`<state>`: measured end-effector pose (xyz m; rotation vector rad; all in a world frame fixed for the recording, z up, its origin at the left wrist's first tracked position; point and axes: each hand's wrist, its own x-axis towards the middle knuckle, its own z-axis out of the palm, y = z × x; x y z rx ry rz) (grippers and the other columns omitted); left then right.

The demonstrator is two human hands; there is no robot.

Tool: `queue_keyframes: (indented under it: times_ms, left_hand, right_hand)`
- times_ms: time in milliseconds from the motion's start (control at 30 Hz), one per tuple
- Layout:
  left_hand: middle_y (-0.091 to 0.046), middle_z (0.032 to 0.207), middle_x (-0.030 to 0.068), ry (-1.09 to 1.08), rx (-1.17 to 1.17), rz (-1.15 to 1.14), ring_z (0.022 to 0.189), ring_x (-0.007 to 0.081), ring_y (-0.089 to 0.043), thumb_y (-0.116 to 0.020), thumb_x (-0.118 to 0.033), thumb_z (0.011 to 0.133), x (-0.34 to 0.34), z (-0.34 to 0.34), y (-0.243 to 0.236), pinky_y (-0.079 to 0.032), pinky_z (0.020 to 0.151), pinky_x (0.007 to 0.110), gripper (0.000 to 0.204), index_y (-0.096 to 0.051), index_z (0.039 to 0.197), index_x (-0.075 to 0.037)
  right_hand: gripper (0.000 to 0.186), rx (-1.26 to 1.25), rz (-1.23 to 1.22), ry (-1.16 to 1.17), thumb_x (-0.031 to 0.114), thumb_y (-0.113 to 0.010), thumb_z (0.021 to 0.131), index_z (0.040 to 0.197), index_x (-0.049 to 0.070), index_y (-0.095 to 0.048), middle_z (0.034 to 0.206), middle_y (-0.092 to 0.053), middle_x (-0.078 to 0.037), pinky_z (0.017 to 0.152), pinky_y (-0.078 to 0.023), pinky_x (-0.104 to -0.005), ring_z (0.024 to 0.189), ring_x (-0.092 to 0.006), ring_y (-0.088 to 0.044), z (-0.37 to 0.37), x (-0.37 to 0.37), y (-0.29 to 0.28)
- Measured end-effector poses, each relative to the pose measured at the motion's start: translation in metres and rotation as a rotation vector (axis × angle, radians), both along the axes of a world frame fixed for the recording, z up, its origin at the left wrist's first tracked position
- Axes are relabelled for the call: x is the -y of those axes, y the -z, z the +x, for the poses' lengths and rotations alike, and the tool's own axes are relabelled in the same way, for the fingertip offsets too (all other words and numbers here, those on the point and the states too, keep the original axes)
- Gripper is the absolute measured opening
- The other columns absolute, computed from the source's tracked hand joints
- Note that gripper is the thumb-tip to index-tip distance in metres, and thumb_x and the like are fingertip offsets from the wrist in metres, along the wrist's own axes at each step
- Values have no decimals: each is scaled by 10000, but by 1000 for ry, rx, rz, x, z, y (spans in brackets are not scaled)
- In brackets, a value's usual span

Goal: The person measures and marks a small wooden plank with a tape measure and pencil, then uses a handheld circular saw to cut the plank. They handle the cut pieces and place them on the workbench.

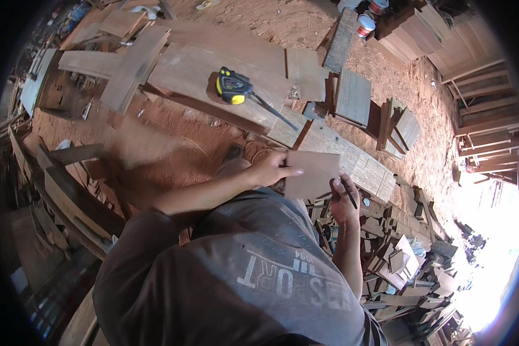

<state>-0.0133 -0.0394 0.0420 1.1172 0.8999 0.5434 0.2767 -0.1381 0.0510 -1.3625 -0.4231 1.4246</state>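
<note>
My left hand [269,170] grips the left edge of a small, flat, nearly square wooden piece [313,174], with the thumb on top. At the right edge of that piece is my right hand [344,199], its fingers closed round a thin dark pencil [352,195]. Whether the right fingertips also press on the wood I cannot tell. Beyond my hands, a black and yellow tape measure [233,86] lies on a wide plank [181,69]. A dark strip [275,112] runs from the tape measure toward the lower right.
Boards [135,69] lie stacked at the far left. Wood blocks [353,97] stand beyond the narrow bench board [352,153]. A heap of offcuts [403,262] covers the ground at the right. Paint buckets [365,26] and stacked panels [412,34] are at the back right.
</note>
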Motion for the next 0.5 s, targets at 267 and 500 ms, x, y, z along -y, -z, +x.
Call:
queue_keyframes:
  times_ms: [267,500]
  left_hand:
    - [-805,1091,176,5,-193,324,1023,290,-796,-825,-331,1001,25,-53,-41,-603,906,389,409,-734,1255,-23]
    - [-783,1076,79,52,-150,497,1008,128,-719,-841,-144,987,26,-71,-73,-583,886,314,279,-731,1193,9]
  right_hand:
    - [929,1319,339,-584,332,-953,785,1561,44,-531,1596,-555,-237,1243,-428,-516,1519,-446,-484,10,-85,-26]
    - [855,1435,383,-867,367,-927,821,1545,90,-565,1563,-582,-225,1243,-438,-534,1486,-460,-515,10,-106,-32]
